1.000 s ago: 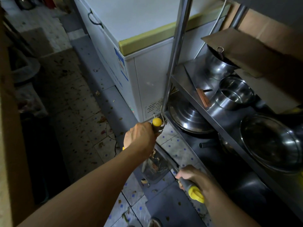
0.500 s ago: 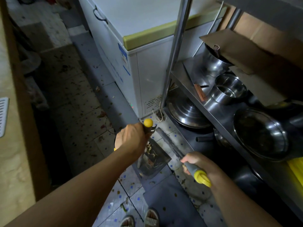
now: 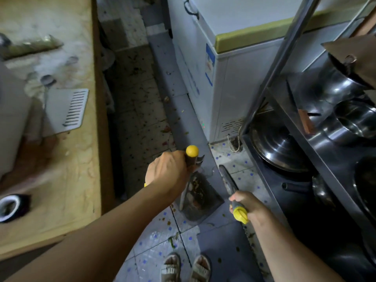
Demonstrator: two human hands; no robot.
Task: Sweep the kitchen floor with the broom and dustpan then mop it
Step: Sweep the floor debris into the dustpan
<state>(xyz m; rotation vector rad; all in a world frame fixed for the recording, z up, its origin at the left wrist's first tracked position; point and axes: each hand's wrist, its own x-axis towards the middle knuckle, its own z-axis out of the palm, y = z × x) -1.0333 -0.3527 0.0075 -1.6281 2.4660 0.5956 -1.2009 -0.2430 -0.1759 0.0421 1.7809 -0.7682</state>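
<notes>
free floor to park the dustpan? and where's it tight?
Free: blue-dotted tiles between chest freezer and steel rack; grey strip between dustpan and sandals. Aisle tiles are littered. Tight: rack shelves, packed with pots.

A white chest freezer [image 3: 234, 64] with a yellow-green lid edge stands at the back, a steel rack [image 3: 317, 143] beside it holding pots [image 3: 343, 82], a bowl [image 3: 358, 119] and a large lid [image 3: 278, 147]. To the left, a wooden surface [image 3: 67, 159] carries a slotted white panel [image 3: 67, 108] and a black-and-white roll [image 3: 12, 206]. Two sandals [image 3: 185, 267] show at the bottom.
</notes>
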